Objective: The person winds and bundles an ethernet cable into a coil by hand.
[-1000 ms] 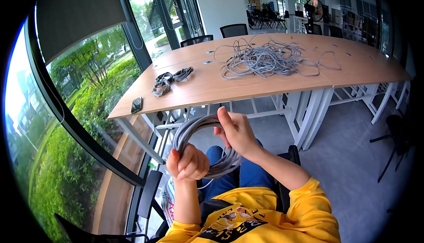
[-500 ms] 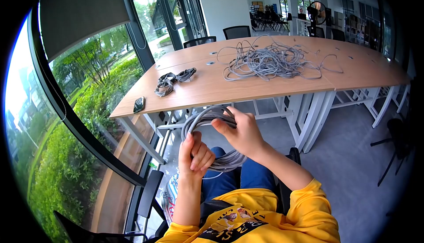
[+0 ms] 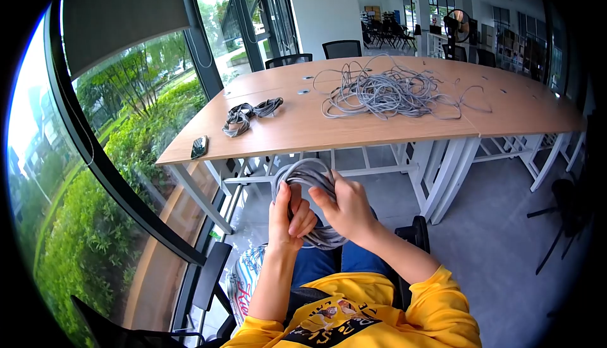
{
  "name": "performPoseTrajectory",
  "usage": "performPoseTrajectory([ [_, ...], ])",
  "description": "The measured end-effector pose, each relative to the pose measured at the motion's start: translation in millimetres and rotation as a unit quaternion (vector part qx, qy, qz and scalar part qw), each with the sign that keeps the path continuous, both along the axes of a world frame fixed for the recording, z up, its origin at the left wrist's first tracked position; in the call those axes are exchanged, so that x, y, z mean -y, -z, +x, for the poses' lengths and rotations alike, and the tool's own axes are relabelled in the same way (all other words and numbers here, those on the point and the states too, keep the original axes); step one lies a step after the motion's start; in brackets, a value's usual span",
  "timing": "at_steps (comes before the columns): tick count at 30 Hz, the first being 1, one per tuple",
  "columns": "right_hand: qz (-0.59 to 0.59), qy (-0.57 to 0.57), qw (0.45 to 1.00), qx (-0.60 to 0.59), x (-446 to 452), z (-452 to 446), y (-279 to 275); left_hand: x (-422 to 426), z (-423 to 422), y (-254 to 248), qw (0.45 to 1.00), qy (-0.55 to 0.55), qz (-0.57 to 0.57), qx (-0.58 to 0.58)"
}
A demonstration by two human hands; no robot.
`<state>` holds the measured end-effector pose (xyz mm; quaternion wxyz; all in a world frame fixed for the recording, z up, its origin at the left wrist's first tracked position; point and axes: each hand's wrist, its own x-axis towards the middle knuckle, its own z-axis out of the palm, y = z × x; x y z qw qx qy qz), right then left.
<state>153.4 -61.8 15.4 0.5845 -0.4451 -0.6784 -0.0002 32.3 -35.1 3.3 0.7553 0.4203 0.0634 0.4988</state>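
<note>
A coil of grey cable [image 3: 302, 171] is held up over my lap, in front of the table's near edge. My left hand [image 3: 291, 218] is closed around the coil's left side, its thumb up and fingers curled. On the other side, my right hand [image 3: 346, 206] grips the coil, with the thumb pointing inward across the loop. The lower part of the loop hangs below both hands, just above my blue trousers. Part of the cable is hidden behind my fingers.
On the wooden table [image 3: 297, 130] lie a large tangle of grey cable [image 3: 392, 92], a smaller tied cable bundle [image 3: 243, 117] and a phone [image 3: 200, 147]. A chair armrest [image 3: 212, 275] and a printed bag [image 3: 245, 281] are at my left, beside the window.
The coil and my left hand have shifted slightly right and down. My hands are now closer together, and the loop looks narrower.
</note>
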Motion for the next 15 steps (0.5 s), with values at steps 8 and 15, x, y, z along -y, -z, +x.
performPoseTrajectory([
  [8, 0.026, 0.049, 0.998, 0.024, -6.7, -11.2, 11.8, -1.9, 0.1, 2.3, 1.0, 0.003, -0.008, -0.002],
  [15, -0.058, -0.007, 0.998, -0.034, -3.6, 6.0, -10.9, -5.0, -7.3, -4.9, 0.988, 0.143, -0.013, 0.052],
])
